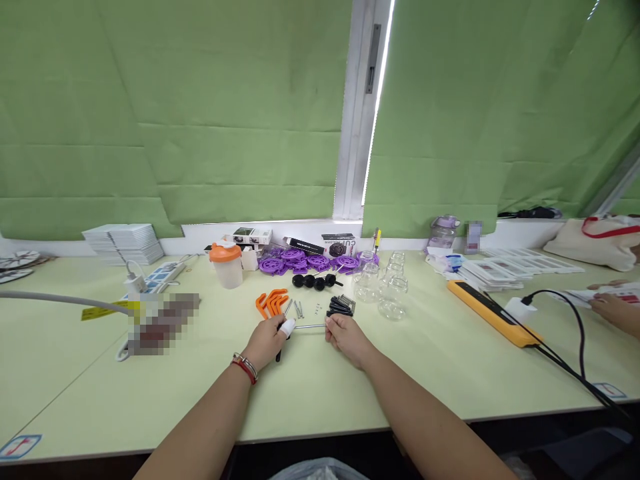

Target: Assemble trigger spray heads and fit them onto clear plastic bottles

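My left hand [269,341], with a white cover on its thumb, is closed around a black piece [279,355] that shows below the fingers. A thin metal rod [310,327] runs level from it to my right hand [347,339], whose fingertips are closed on the rod's other end. Whether the rod and black piece are joined is hidden by my fingers. Just beyond lie orange angled parts [273,303], loose metal pins [299,309], black handle-like parts [340,306], metal springs [349,301] and several round black knobs [315,283].
Purple plastic parts [295,261] and boxes line the back. Clear glass pieces [393,307] stand right of centre; an orange-lidded cup [227,265] is at left. A yellow power strip [493,313] with black cables lies at right, near another person's hand [617,310].
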A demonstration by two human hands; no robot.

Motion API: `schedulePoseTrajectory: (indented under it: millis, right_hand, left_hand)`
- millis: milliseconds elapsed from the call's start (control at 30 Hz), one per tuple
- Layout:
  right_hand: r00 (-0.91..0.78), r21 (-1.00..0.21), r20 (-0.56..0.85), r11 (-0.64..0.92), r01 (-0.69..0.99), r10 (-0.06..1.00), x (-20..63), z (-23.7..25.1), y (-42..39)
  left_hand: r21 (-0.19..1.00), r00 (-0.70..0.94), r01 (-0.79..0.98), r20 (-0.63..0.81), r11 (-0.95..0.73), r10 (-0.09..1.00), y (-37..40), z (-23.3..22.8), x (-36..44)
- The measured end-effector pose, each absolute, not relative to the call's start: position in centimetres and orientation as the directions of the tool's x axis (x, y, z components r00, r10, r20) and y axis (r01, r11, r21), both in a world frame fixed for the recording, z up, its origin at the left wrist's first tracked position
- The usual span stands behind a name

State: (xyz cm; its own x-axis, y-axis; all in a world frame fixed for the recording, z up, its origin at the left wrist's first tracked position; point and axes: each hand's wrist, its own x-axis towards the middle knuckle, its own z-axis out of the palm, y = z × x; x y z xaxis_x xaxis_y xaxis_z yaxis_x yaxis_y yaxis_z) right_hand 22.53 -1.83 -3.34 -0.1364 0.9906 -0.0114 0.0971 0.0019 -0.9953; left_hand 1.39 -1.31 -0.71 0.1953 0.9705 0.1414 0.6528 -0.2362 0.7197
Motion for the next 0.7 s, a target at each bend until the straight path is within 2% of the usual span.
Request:
schedulePoseTrajectory:
  millis: [200, 700]
  right_hand:
    - [-0.122, -0.994, -0.018, -0.005, 0.106, 0.992, 22.4, -2.5, -2.2]
    - [-0.127, -0.994, -0.018, -0.003, 0.113, 0.992, 22.4, -3.3, -1.7]
  left_hand:
    - [0.661, 0.239, 0.697, 0.149, -0.277, 0.959, -0.9, -1.2, 1.2]
    - [0.686, 0.232, 0.676, 0.15, -0.271, 0.961, -0.8, -1.5, 1.1]
